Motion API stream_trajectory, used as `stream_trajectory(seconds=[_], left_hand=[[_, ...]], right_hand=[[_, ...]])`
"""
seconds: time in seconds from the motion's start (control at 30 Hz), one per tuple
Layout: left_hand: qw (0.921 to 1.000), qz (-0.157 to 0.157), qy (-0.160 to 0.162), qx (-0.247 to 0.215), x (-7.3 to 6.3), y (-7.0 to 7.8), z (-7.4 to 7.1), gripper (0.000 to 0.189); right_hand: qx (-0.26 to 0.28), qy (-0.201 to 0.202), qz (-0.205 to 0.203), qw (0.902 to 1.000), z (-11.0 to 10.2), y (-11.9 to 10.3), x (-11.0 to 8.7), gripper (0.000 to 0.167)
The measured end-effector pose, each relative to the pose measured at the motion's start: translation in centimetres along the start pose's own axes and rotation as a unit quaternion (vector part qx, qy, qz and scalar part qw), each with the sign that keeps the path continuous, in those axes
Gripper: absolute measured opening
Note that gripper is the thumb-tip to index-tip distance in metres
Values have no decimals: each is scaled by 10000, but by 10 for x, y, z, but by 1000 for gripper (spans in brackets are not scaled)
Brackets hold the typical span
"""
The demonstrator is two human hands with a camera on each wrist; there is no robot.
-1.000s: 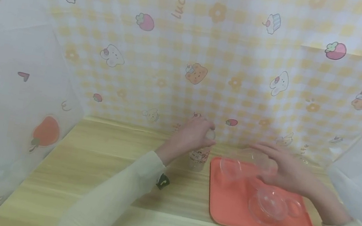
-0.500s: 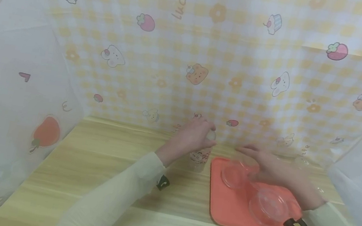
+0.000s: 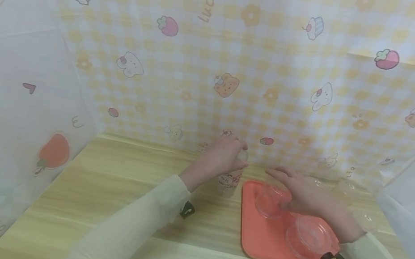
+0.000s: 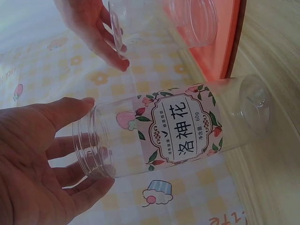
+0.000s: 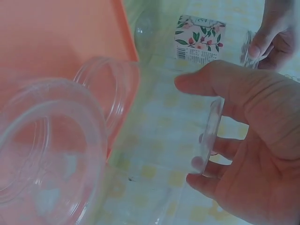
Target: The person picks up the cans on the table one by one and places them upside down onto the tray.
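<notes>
My left hand (image 3: pixel 219 156) grips the threaded neck of a clear jar with a pink floral label (image 4: pixel 180 126), fingers and thumb around its rim. This jar stands upright on the table, left of the red tray (image 3: pixel 254 243). My right hand (image 5: pixel 258 108) holds a second clear jar (image 3: pixel 269 206) around its flat base, thumb on one side and fingers on the other. That jar is upside down, with its threaded mouth down at the tray's back left. Another clear jar (image 3: pixel 306 240) is at the tray's front, partly behind my right wrist.
Several more clear containers, faint in the head view, stand behind and right of the tray, such as a clear jar (image 3: pixel 344 191) by the back corner. A checked cloth (image 3: pixel 202 56) hangs behind the wooden table (image 3: pixel 106 204). The tray has a raised rim.
My right hand has moved left with the clear jar, which has gone from tilted above the tray to upright with its mouth down. My left hand stays at the labelled jar's neck.
</notes>
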State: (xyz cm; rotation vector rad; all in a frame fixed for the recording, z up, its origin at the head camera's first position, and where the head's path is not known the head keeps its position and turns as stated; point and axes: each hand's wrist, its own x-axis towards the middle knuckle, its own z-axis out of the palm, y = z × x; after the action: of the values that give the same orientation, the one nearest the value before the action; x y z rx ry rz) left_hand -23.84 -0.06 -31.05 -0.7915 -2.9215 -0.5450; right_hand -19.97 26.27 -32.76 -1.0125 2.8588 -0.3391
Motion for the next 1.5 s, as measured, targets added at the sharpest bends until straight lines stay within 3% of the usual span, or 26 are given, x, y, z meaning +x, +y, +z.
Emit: stream_trajectory(seconds=[0.23,0.4,0.7,0.9,1.1,1.33,1.5], left_hand=[[9999,61,69,74,-2,-1,1,48],[9999,43,96,59,-2,-2,2,48],[10000,53,81,7,-1,-1,2,47],[9988,-125,-90,-473,4,-2,-3,46],[9966,-208,-124,-785,2,-10,-16,45],[9985,63,125,-533,-11,-22,-40,46],[9968,276,307,-683,-25,-35,-51,44]], right_hand=[[679,310,-451,9962,-6,2,0,94],[1078,562,-727,9899,-12,2,-5,85],[525,968,-765,9910,-15,1,-30,73],[351,1035,-750,9912,-15,4,-41,76],[276,1243,-872,9880,-15,6,-49,74],[259,1375,-1096,9841,-17,9,-57,77],[346,1511,-1145,9813,-15,12,-62,78]])
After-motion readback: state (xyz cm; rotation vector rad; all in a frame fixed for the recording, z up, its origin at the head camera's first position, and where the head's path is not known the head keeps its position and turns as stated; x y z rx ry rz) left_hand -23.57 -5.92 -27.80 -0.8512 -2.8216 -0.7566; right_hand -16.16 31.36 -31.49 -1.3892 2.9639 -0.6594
